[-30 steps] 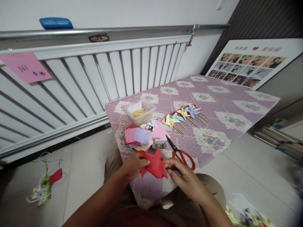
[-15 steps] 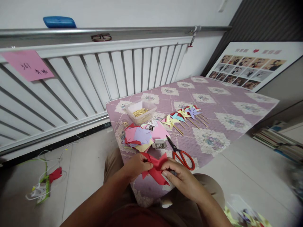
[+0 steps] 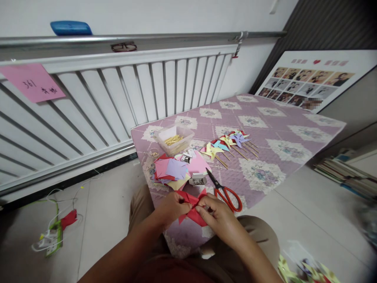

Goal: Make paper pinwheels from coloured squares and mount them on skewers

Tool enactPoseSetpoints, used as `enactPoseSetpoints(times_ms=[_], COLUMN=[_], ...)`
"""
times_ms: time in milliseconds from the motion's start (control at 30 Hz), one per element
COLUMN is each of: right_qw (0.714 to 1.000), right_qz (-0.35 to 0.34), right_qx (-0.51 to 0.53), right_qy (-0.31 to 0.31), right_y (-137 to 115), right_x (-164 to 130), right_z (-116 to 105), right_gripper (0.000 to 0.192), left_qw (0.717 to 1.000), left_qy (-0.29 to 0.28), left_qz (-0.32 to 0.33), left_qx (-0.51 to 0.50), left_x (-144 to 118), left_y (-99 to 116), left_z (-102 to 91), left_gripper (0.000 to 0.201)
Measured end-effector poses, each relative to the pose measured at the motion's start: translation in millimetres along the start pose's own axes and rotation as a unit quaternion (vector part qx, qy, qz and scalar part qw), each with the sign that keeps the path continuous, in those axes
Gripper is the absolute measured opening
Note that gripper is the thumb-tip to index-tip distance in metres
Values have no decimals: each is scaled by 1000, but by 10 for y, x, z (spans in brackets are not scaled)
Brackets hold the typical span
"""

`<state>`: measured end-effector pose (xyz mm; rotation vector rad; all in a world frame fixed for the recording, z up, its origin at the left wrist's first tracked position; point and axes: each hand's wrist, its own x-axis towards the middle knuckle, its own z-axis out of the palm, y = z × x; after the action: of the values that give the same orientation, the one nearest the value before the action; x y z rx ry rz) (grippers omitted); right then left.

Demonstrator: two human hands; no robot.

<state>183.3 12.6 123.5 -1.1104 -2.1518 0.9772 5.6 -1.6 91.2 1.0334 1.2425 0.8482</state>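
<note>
Both my hands pinch a cut red paper square (image 3: 193, 206) over the near corner of the purple quilted table (image 3: 265, 129). My left hand (image 3: 171, 207) grips its left side and my right hand (image 3: 216, 216) folds its flaps in at the middle. Red-handled scissors (image 3: 226, 193) lie just right of my right hand. A pile of coloured paper squares (image 3: 176, 169) lies beyond my hands. Several finished paper pinwheels on sticks (image 3: 228, 143) lie further back. A clear plastic box of sticks (image 3: 174, 139) stands at the table's left corner.
A white radiator (image 3: 103, 106) runs along the wall on the left, with a pink note (image 3: 32, 82) stuck on it. A photo board (image 3: 312, 80) leans at the back right. Cables and a power strip (image 3: 53, 236) lie on the floor to the left. Books (image 3: 344, 177) are stacked at right.
The red paper went from spread flat between my hands to folded in toward its middle. My right hand has moved left, closer to my left hand.
</note>
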Motion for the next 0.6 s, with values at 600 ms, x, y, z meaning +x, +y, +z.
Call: enactPoseSetpoints(times_ms=[600], right_qw=[997], right_qz=[-7], right_qx=[-61], right_qy=[45], right_y=[56], right_x=[56], right_z=[96], right_gripper=[16], left_qw=[997], left_qy=[14], left_qz=[10], left_qx=[80], left_x=[-26], left_y=[53], left_z=[22], left_gripper=[8])
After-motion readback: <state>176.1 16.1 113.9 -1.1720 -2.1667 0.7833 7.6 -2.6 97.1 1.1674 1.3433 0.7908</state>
